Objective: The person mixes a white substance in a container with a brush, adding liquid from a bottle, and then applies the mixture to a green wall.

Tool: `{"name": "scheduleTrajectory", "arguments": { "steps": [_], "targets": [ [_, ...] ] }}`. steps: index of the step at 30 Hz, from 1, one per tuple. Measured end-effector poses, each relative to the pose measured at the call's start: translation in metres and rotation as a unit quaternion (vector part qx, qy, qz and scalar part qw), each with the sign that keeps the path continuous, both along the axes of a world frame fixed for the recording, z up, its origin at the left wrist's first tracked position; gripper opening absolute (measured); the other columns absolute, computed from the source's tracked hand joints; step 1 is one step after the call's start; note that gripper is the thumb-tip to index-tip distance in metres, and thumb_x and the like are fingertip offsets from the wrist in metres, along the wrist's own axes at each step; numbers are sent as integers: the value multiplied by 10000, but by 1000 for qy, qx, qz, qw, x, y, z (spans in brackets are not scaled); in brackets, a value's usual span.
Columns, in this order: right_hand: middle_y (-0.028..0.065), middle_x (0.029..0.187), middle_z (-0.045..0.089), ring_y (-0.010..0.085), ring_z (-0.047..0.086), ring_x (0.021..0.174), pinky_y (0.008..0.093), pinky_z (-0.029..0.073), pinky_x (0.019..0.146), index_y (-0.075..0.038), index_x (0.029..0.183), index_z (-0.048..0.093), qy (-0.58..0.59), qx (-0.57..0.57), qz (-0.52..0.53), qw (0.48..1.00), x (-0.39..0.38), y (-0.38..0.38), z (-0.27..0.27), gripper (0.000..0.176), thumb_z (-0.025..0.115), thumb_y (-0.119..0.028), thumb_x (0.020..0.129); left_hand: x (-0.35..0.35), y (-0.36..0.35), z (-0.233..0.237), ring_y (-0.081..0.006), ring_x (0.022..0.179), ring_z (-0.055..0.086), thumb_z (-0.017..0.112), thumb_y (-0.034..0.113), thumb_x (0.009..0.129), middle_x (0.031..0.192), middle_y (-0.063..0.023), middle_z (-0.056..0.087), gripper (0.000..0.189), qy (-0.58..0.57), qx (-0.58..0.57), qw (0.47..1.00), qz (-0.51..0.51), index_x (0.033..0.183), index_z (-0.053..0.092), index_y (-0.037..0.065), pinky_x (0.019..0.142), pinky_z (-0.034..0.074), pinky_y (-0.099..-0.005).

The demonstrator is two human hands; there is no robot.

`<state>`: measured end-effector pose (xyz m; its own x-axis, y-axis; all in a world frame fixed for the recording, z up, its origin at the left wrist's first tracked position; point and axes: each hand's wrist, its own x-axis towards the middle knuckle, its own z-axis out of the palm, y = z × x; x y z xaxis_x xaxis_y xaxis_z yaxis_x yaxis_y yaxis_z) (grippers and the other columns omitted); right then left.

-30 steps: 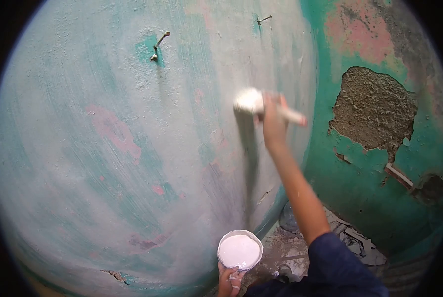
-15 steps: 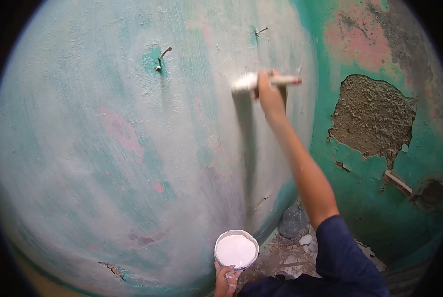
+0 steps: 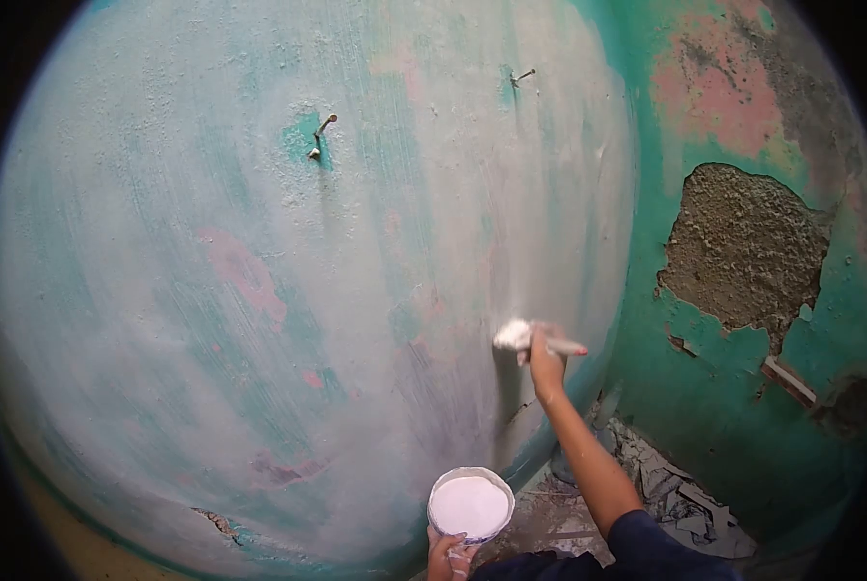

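My right hand (image 3: 546, 358) grips a paintbrush (image 3: 567, 346) around its handle, whose end is red. The white-loaded bristles rest against or very near the wall (image 3: 433, 242), low on its right side; a slight blur hides the exact contact. The wall carries streaky white paint over turquoise, with some pink patches. At the bottom, my left hand (image 3: 445, 557) holds a round tub (image 3: 434, 523) of white paint from below and the side. Paint smears the fingers of that hand.
Two bent nails stick out of the wall, one at upper left (image 3: 323, 136) and another further right (image 3: 522, 77). The green side wall (image 3: 646, 339) has a broken plaster patch (image 3: 743, 247). Rubble (image 3: 690, 499) lies on the floor at its foot.
My right hand has swept the brush down the wall, from the upper part to low near the tub. The left hand still holds the tub; the view has shifted slightly.
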<state>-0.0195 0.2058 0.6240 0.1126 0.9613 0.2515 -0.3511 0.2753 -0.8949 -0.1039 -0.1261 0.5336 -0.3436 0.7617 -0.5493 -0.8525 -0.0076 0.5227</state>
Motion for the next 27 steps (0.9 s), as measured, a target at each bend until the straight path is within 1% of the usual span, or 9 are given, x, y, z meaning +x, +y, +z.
{"name": "scheduleTrajectory", "arguments": {
  "steps": [4,8,12,16,20,22,25,26,27],
  "targets": [
    [63,703,605,115,543,505,248,425,441,-4,1005,540,-53,27,-19,998,4,8,8,212,515,-213,982,-2,-1,-2,-346,1191,520,599,2,725,1316,-185,484,753,-5,-34,999,18,1426,326,44,1014,471,-487],
    [32,722,599,100,564,589,249,424,472,-42,971,540,-77,194,-36,977,3,37,151,181,531,-222,980,-5,-3,-12,-354,1184,522,602,1,726,1314,-177,487,752,-2,-6,1000,10,1425,327,44,1005,475,-489],
    [80,849,623,123,601,815,285,485,764,-57,1022,487,-35,324,-52,944,-15,49,314,254,508,-305,972,1,-1,8,-350,1192,517,610,8,732,1316,-184,485,754,23,-28,999,25,1428,325,45,1004,474,-494],
    [107,816,643,143,621,669,275,514,656,-29,977,492,28,328,-45,943,-32,37,366,225,557,-240,929,1,0,10,-347,1197,511,618,12,736,1311,-190,486,755,26,-5,999,24,1429,321,39,1004,472,-500],
    [83,829,637,138,609,665,265,500,568,-44,997,510,128,257,1,958,-37,30,260,220,547,-260,973,-7,-3,-24,-347,1201,508,621,12,736,1310,-192,485,760,15,8,999,34,1431,315,34,1005,472,-501],
    [70,899,631,159,622,750,265,505,580,-43,1081,517,70,143,-48,986,-33,20,170,251,536,-272,980,-6,-8,-4,-345,1199,510,620,12,736,1309,-190,486,757,22,0,999,32,1428,316,30,1003,474,-500],
    [61,873,617,118,542,596,244,427,493,-46,1075,509,22,90,-105,990,-33,23,8,240,511,-269,989,-12,-10,-9,-342,1197,512,621,12,736,1306,-187,488,747,22,5,1000,16,1422,323,26,1001,479,-488],
    [68,864,617,113,535,570,244,428,487,-40,1060,504,37,31,-44,998,-26,-10,-1,213,520,-240,986,-13,-12,-13,-340,1196,513,622,13,738,1305,-186,488,741,16,19,1000,8,1418,329,26,1000,483,-478],
    [171,1112,632,219,631,958,306,501,818,40,1359,409,-39,-44,-41,997,-23,12,-69,545,541,-316,968,-13,-14,-8,-340,1196,513,622,13,738,1305,-186,488,741,15,15,1000,6,1418,329,26,1000,483,-478]
  ]
}}
